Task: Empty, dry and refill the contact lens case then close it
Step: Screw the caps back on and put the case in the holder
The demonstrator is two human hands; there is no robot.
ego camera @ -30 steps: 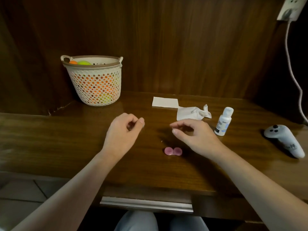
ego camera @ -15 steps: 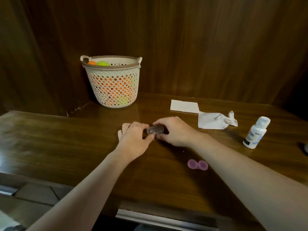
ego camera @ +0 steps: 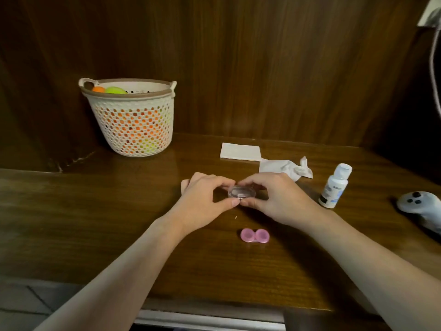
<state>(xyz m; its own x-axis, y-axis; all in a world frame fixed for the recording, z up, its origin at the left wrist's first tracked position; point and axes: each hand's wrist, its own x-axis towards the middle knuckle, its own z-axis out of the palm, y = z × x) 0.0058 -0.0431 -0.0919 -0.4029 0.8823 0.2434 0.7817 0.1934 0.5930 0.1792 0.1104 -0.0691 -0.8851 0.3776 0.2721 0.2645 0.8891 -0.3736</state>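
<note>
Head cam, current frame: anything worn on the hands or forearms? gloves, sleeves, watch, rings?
Nothing worn that shows. The left hand and right hand are bare: no gloves, and no rings on the visible fingers. Both forearms are uncovered to the frame edge, no sleeves, and no watch or band on either wrist.

Dark wood panelling rises behind my table; grey floor tiles show lower left; a wall socket sits upper right.
</note>
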